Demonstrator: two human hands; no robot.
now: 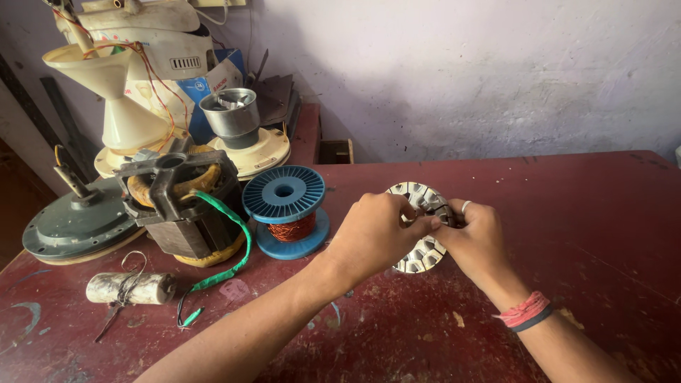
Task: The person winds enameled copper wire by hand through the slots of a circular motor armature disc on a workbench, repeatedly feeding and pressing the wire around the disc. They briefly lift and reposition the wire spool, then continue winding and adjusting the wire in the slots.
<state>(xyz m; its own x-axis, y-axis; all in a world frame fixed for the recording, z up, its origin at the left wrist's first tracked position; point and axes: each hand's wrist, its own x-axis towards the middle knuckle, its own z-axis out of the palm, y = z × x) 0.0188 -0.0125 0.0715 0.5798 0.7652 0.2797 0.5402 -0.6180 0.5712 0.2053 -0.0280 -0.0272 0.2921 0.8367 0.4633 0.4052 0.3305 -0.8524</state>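
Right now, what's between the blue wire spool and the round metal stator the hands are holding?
In the head view, only the left hand and bare red tabletop lie between spool and stator.

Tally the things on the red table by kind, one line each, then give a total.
Slotted metal stator disc, held by the left hand and right hand: 1
Blue spool of copper wire: 1
Motor with a green sleeved lead: 1
Grey round motor cover: 1
White cylinder: 1
Total: 5
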